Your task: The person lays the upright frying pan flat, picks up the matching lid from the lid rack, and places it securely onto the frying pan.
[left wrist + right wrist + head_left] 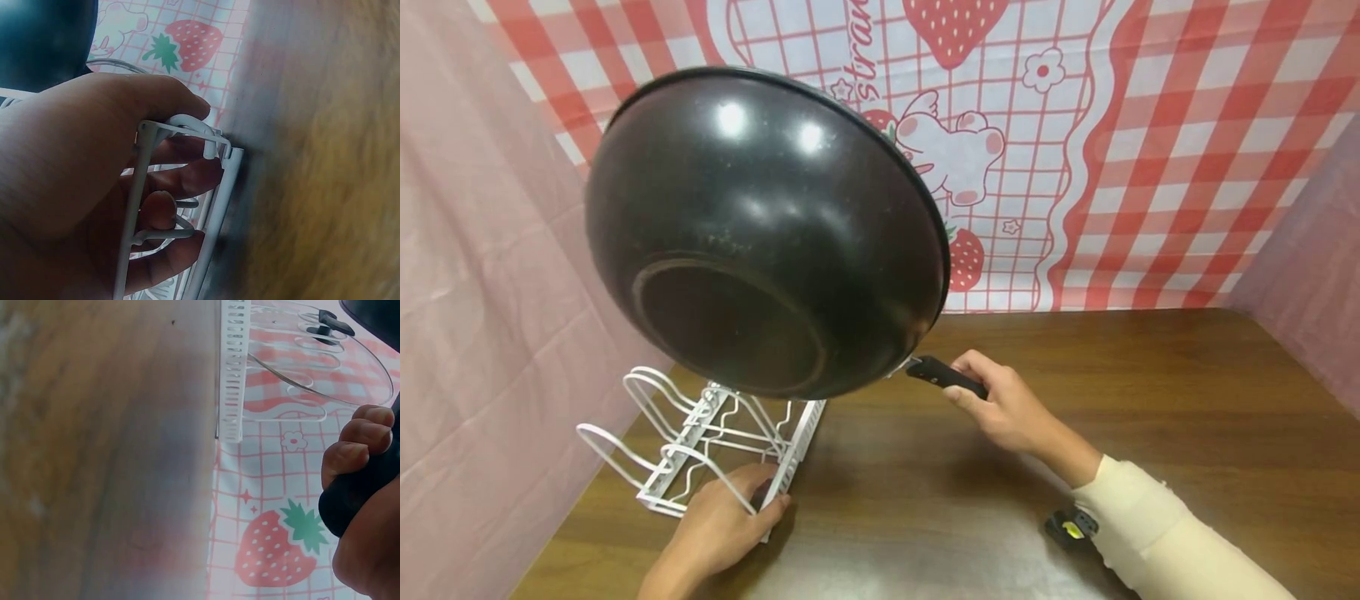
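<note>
A large black wok (760,208) is held up in the air, tilted so its rounded underside faces the head camera. My right hand (1007,408) grips its black handle (943,375); in the right wrist view, fingers curl round the handle (353,500). Below the wok, a white wire pot rack (808,429) stands on the table, partly hidden by it. My left hand (718,525) holds the rack's near end, with fingers among the bars in the left wrist view. A clear lid with a black knob (325,328) appears among the rack's loops in the right wrist view.
The brown wooden table (1187,400) extends to the right of the rack. A red-and-white checked cloth (1210,167) with strawberries hangs at the back, and a pink cloth (467,292) hangs along the left. A small black-and-yellow device (1071,527) sits by the right sleeve.
</note>
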A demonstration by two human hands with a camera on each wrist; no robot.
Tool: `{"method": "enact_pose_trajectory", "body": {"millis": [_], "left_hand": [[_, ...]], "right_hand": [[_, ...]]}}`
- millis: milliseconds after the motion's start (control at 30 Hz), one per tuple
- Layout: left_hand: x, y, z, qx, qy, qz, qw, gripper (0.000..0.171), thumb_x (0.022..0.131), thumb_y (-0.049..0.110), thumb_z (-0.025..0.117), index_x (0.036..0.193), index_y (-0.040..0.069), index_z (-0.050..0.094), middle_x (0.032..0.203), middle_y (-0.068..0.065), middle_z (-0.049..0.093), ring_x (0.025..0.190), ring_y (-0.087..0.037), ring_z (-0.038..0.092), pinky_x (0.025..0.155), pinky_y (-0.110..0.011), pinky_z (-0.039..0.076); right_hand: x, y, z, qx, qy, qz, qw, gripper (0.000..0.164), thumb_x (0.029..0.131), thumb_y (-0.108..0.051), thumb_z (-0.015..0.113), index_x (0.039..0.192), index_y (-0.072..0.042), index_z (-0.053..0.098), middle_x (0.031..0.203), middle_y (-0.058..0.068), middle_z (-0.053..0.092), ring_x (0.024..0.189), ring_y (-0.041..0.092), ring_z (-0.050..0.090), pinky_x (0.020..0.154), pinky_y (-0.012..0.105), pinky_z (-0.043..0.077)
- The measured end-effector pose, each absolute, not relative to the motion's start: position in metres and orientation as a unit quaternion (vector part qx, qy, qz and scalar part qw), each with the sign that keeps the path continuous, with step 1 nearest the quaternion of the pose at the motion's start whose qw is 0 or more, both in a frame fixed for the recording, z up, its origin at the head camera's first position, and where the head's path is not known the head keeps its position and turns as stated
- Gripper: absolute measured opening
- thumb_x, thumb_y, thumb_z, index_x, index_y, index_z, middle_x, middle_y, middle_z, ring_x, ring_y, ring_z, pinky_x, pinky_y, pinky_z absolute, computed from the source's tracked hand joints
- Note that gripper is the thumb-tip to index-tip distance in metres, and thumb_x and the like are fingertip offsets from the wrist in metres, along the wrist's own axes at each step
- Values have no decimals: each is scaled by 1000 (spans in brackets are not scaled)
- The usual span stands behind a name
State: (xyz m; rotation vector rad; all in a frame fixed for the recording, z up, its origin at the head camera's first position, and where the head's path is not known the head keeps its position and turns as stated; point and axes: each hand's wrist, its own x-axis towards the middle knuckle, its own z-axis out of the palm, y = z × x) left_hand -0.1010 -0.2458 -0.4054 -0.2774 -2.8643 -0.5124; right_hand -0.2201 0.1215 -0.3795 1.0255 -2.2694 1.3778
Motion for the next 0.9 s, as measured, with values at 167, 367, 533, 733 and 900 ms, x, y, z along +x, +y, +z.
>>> {"method": "enact_pose_trajectory", "body": {"millis": [167, 367, 533, 733, 900], "left_hand": [[-100, -244, -407, -89, -975, -176, 102, 19, 83, 31, 78, 100, 28, 71, 98, 13, 68, 80, -11, 64, 75, -38, 53], [-99, -244, -409, -89, -976, -173, 102, 18, 82, 31, 79, 98, 29, 70, 93, 18, 65, 76, -7, 60, 73, -36, 52], [-98, -245, -409, -90, -975, -174, 102, 17, 82, 33, 79, 93, 33, 67, 87, 22, 60, 71, -3, 56, 69, -34, 50], [-98, -244, -408, -88, -976, -171, 104, 18, 82, 34, 79, 97, 32, 68, 89, 20, 63, 73, -4, 58, 70, -34, 51], [-98, -245, -404, -82, -977, -172, 99, 16, 83, 34, 79, 91, 33, 66, 82, 22, 58, 68, -4, 55, 66, -34, 50]], "right_hand": [[-216, 127, -384, 342, -795, 475, 158, 18, 91, -6, 72, 102, -12, 60, 76, -7, 56, 61, 7, 49, 52, 27, 42], [-208, 136, -386, 318, -800, 483, 161, 16, 91, -5, 71, 98, -11, 59, 72, -6, 52, 60, 7, 48, 51, 27, 41], [-204, 139, -384, 307, -803, 487, 154, 14, 92, -5, 70, 98, -12, 59, 72, -5, 52, 60, 8, 48, 50, 27, 42], [-199, 146, -380, 305, -802, 489, 154, 18, 91, -3, 71, 100, -11, 58, 74, -3, 55, 61, 10, 50, 51, 28, 43], [-199, 148, -378, 304, -800, 489, 167, 21, 89, -1, 72, 102, -10, 58, 75, -3, 57, 61, 10, 51, 51, 28, 43]]}}
